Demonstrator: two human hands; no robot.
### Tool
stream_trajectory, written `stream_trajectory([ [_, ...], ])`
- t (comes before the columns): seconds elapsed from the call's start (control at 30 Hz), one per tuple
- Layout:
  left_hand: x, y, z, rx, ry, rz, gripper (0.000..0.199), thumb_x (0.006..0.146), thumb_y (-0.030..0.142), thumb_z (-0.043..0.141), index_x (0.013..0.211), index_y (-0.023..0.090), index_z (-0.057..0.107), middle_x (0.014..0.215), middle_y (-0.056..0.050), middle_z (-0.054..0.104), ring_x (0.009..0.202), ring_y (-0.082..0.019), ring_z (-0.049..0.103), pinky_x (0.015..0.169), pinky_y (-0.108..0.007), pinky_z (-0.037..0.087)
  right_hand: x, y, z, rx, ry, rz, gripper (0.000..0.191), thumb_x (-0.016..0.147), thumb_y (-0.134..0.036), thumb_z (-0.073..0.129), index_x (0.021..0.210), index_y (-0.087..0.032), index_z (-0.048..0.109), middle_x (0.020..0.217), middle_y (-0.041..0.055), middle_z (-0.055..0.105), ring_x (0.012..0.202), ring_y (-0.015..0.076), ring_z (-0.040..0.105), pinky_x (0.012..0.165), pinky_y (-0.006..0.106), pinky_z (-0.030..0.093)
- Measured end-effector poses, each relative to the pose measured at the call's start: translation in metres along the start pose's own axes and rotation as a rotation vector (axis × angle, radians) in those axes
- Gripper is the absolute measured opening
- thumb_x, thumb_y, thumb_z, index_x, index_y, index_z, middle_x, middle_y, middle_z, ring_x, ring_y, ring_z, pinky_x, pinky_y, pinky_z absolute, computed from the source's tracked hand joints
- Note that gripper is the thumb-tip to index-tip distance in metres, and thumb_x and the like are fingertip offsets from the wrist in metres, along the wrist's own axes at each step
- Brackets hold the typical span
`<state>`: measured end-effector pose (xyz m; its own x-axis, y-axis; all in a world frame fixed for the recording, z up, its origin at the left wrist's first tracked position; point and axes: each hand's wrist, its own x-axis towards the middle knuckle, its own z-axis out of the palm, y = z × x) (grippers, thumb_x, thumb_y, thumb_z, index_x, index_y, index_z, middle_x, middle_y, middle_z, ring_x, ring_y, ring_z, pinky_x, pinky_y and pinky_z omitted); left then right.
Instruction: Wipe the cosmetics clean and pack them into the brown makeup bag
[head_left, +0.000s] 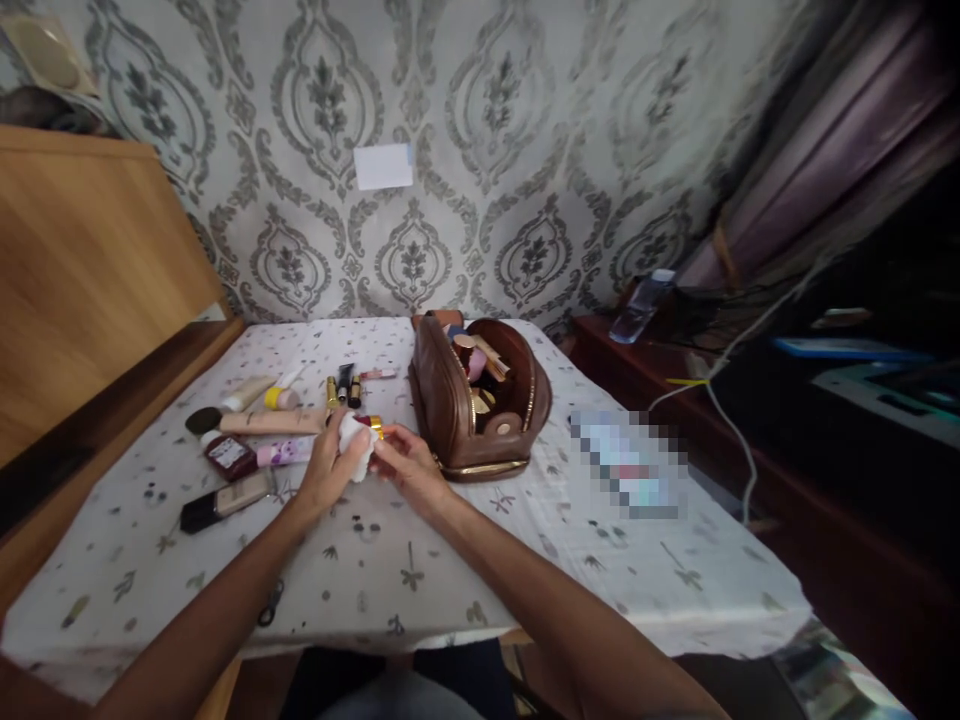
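Note:
My left hand (335, 467) is closed around a crumpled white tissue (355, 447). Between both hands is a small item with a gold cap (373, 424), pressed against the tissue. The fingers of my right hand (407, 462) are bent round the gold part. To the right of my hands an open brown bag (437, 405) holds several cosmetics. Left of them lie a purple-and-white tube (285, 451), a long beige tube (266, 421), a dark red bottle (229, 456) and a black-capped beige bottle (226, 500).
Small gold and black bottles (355, 390) stand behind my hands. A blurred-out flat object (630, 465) lies right of the bag on the patterned cloth (360, 600). A clear plastic bottle (642, 306) stands at the right; a wooden panel (97, 260) borders the left.

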<state>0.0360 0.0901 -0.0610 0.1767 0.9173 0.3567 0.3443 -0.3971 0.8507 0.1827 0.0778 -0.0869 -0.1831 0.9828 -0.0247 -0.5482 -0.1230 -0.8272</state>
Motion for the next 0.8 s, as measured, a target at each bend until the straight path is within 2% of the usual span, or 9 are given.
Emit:
stream_trajectory([
  [0.23, 0.004, 0.0, -0.002, -0.081, -0.054, -0.043, 0.026, 0.091, 0.047, 0.052, 0.088, 0.022, 0.053, 0.076, 0.002, 0.056, 0.071, -0.015, 0.052, 0.066, -0.025, 0.043, 0.001, -0.002, -0.002, -0.104, 0.044, -0.047, 0.054, 0.055, -0.046, 0.091, 0.096, -0.02, 0.068, 0.075, -0.0036, 0.063, 0.058, 0.0096, 0.058, 0.051, 0.021, 0.039],
  [0.43, 0.007, -0.001, -0.006, -0.133, -0.057, -0.124, 0.033, 0.089, 0.053, 0.054, 0.088, 0.021, 0.058, 0.084, -0.001, 0.062, 0.084, -0.019, 0.057, 0.077, -0.027, 0.046, 0.001, -0.002, -0.003, -0.195, 0.018, -0.091, 0.053, 0.057, -0.044, 0.09, 0.101, -0.022, 0.07, 0.083, -0.0004, 0.065, 0.072, 0.0138, 0.06, 0.053, 0.022, 0.04],
  [0.6, 0.011, -0.017, -0.004, -0.241, -0.025, -0.223, 0.042, 0.085, 0.061, 0.056, 0.082, 0.019, 0.059, 0.077, 0.0, 0.062, 0.074, -0.018, 0.058, 0.068, -0.026, 0.046, -0.001, -0.004, -0.005, -0.238, -0.003, -0.088, 0.052, 0.059, -0.039, 0.089, 0.105, -0.024, 0.069, 0.091, 0.0008, 0.066, 0.076, 0.0139, 0.058, 0.057, 0.022, 0.043],
  [0.7, 0.014, -0.025, -0.001, -0.376, 0.003, -0.321, 0.045, 0.08, 0.063, 0.061, 0.082, 0.018, 0.059, 0.074, 0.0, 0.061, 0.069, -0.017, 0.058, 0.063, -0.026, 0.045, -0.001, -0.004, -0.005, -0.249, -0.033, -0.093, 0.054, 0.059, -0.034, 0.089, 0.107, -0.024, 0.069, 0.095, 0.0001, 0.067, 0.081, 0.0142, 0.061, 0.071, 0.026, 0.049],
  [0.8, 0.015, -0.027, 0.001, -0.475, 0.023, -0.38, 0.045, 0.078, 0.061, 0.063, 0.087, 0.018, 0.059, 0.076, 0.0, 0.062, 0.068, -0.017, 0.06, 0.063, -0.026, 0.047, -0.001, -0.002, -0.005, -0.265, -0.057, -0.083, 0.058, 0.058, -0.031, 0.09, 0.112, -0.025, 0.068, 0.1, -0.0004, 0.067, 0.084, 0.0138, 0.061, 0.081, 0.029, 0.049],
])
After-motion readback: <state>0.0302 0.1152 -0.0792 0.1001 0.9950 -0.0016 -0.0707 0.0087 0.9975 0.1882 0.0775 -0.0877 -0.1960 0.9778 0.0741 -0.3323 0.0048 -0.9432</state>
